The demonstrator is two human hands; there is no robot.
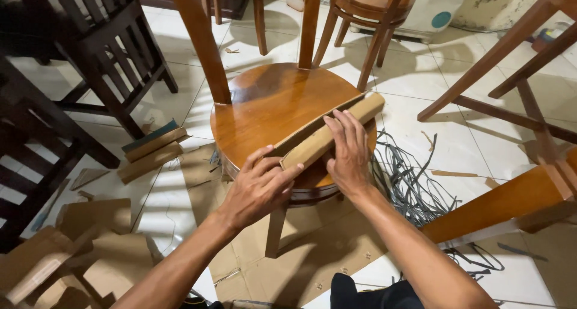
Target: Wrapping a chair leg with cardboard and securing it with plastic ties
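We look down at a white tiled floor [421, 86] crowded with wooden chairs. Dark slatted chairs [102, 38] stand at the left, and lighter ones [366, 8] stand behind and to the right. Flat cardboard sheets [312, 249] lie under the work, apparently to shield the tiles. Torn cardboard scraps [66, 249] pile up at lower left. They lie loose; we see no bin or box holding them.

At centre stands a round wooden seat [264, 104], its two back posts rising away from us. The seat serves as the work surface. A folded cardboard strip [327, 134] lies diagonally across its near right edge, touching the wood. The far end of the strip reaches just past the rim.

Both hands press on the strip. The left hand [261, 186] lies flat and spread, fingers over the near end, pinning it down. The right hand [348, 152] lies flat along the middle, fingers together, pressing the fold against the seat. Neither hand closes around the strip; whether a thumb hooks under the edge we cannot tell.

A tangle of grey straps [406, 183] lies on the floor just right of the seat. Two short wooden blocks [150, 152] lie at the left.
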